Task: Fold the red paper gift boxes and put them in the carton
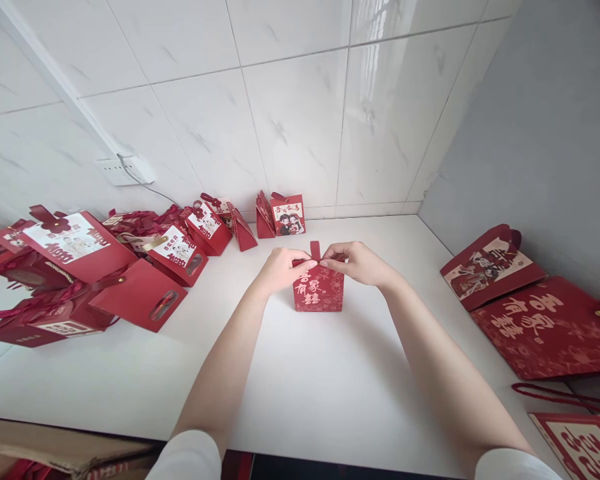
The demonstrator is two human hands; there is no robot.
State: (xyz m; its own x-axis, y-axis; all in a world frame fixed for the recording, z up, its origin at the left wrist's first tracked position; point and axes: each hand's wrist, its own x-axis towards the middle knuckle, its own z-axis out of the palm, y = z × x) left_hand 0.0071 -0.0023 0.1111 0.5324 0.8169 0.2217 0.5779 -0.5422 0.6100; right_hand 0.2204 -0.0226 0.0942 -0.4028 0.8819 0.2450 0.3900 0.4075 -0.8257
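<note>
A small red gift box (320,293) with pale Chinese characters stands upright on the white table, a red strap loop (315,251) rising from its top. My left hand (286,267) pinches the box's upper edge on the left of the loop. On the other side of the loop, my right hand (354,263) pinches the same top edge, its thumb and fingertips close to the left ones. Both hands are closed on the box, and my fingers cover part of its top edge.
Several red gift boxes (163,257) are heaped at the left. A box with a cartoon couple (289,217) stands by the tiled wall. Larger red bags (540,327) lie at the right. A cardboard carton (55,443) is at the lower left; a socket (125,171) is on the wall.
</note>
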